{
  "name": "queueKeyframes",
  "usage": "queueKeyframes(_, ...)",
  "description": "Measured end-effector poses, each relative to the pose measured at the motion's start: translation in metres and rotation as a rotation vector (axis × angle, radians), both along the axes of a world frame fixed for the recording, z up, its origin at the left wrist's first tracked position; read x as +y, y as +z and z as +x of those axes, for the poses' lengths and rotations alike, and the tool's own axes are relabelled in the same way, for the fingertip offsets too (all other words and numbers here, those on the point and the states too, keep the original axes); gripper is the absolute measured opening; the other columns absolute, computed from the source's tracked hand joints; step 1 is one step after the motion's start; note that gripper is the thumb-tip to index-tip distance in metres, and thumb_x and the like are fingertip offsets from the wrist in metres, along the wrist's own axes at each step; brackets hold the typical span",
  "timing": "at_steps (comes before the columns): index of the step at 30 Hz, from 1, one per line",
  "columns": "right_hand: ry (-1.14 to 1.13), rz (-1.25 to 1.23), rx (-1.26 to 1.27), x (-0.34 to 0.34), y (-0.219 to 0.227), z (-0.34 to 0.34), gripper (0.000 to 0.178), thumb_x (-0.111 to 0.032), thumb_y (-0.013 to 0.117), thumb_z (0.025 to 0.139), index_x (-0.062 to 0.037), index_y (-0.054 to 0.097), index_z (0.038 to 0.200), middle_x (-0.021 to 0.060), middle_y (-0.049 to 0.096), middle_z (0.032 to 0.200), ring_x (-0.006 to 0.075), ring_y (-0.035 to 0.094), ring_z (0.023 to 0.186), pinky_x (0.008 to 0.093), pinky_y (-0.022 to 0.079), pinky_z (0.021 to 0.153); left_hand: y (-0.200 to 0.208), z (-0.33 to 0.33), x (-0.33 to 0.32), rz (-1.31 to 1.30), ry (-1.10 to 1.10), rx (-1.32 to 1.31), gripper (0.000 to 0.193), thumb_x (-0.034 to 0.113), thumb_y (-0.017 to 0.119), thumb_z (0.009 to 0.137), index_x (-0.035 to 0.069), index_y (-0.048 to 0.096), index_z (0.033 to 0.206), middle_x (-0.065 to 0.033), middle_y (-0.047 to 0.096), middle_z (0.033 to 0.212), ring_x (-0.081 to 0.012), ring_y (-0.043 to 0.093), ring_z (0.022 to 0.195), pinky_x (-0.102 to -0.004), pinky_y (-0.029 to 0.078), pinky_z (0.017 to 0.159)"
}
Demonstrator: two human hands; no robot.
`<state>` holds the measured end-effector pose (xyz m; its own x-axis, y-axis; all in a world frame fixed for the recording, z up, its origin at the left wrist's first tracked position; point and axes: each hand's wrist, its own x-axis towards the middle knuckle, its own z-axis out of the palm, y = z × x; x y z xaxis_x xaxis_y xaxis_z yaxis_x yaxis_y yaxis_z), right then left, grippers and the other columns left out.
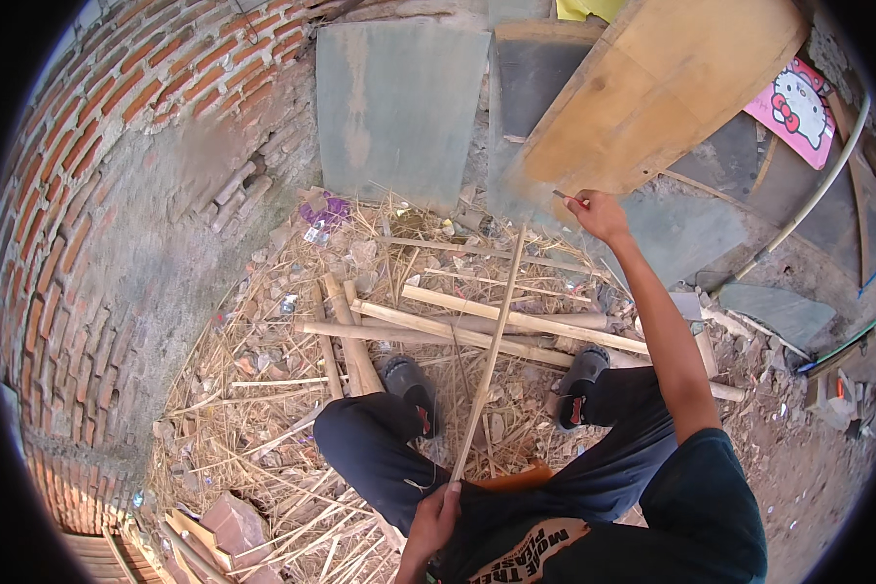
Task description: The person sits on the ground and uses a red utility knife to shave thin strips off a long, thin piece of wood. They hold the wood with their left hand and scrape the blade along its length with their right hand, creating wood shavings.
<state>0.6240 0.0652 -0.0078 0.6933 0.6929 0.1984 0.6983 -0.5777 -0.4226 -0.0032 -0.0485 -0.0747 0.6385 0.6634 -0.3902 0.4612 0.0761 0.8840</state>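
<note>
My left hand (434, 524) is closed around the near end of a long, thin bamboo strip (492, 355), close to my lap. The strip slants up and away between my knees, its far end pointing at the boards. My right arm is stretched out ahead, and its hand (599, 214) pinches a small thin tool (560, 195). A short, dark, blade-like tip pokes out to the left of those fingers, beyond the strip's far end; most of the tool is hidden in the grip. Several split bamboo pieces (535, 319) lie across the ground between my feet.
A brick wall (78, 224) rises on the left. Grey panels (399, 117) and a large tan board (667, 88) lean at the far side, beside a pink cartoon picture (798, 112). A pale pipe (808, 209) curves down on the right. Straw and shavings (263, 409) litter the ground.
</note>
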Motion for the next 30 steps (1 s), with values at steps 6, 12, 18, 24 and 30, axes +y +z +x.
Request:
queueKeyframes(6, 0.12, 0.127, 0.316, -0.037, 0.008, -0.04, 0.056, -0.057, 0.072, 0.101, -0.0058, 0.076, 0.123, 0.0165, 0.076, 0.09, 0.0286, 0.073, 0.089, 0.0435, 0.057, 0.087, 0.026, 0.049, 0.036, -0.746, -0.05, -0.184, 0.053, 0.052, 0.036, 0.121, 0.012, 0.055, 0.092, 0.006, 0.04, 0.072, -0.0053, 0.035, 0.054, -0.0263, 0.027, 0.048)
queueKeyframes(12, 0.133, 0.389, 0.488, -0.087, 0.083, -0.133, 0.048, -0.049, 0.072, 0.104, -0.0039, 0.072, 0.121, 0.0076, 0.068, 0.093, 0.0136, 0.061, 0.088, 0.0335, 0.052, 0.078, 0.047, 0.103, 0.064, -0.675, -0.159, -0.299, 0.064, 0.057, 0.028, 0.12, 0.007, 0.059, 0.096, 0.0059, 0.037, 0.062, -0.0055, 0.031, 0.048, -0.026, 0.027, 0.046)
queueKeyframes(18, 0.155, 0.535, 0.513, -0.142, 0.107, -0.196, 0.032, -0.029, 0.077, 0.102, -0.0031, 0.073, 0.119, 0.0064, 0.066, 0.093, 0.0091, 0.06, 0.087, 0.0291, 0.05, 0.073, 0.061, 0.14, 0.083, -0.481, -0.248, -0.305, 0.074, 0.063, 0.024, 0.119, 0.002, 0.065, 0.106, 0.0045, 0.04, 0.063, -0.007, 0.034, 0.048, -0.0257, 0.029, 0.047)
queueKeyframes(24, 0.172, 0.426, 0.277, -0.151, 0.106, -0.228, 0.033, -0.017, 0.085, 0.092, -0.0008, 0.074, 0.119, 0.0151, 0.075, 0.104, 0.0286, 0.071, 0.093, 0.038, 0.055, 0.084, 0.078, 0.153, 0.084, -0.406, -0.195, -0.226, 0.078, 0.058, 0.021, 0.12, -0.003, 0.07, 0.114, 0.0028, 0.044, 0.062, -0.0081, 0.037, 0.048, -0.0252, 0.03, 0.047)
queueKeyframes(30, 0.266, 0.518, 0.129, -0.134, 0.091, -0.227, 0.046, -0.013, 0.091, 0.086, -0.0025, 0.076, 0.129, 0.0145, 0.077, 0.113, 0.0269, 0.072, 0.097, 0.0367, 0.055, 0.085, 0.077, 0.143, 0.084, -0.455, -0.26, -0.26, 0.084, 0.061, 0.022, 0.119, -0.007, 0.072, 0.118, 0.0021, 0.046, 0.063, -0.0087, 0.04, 0.048, -0.0259, 0.031, 0.044)
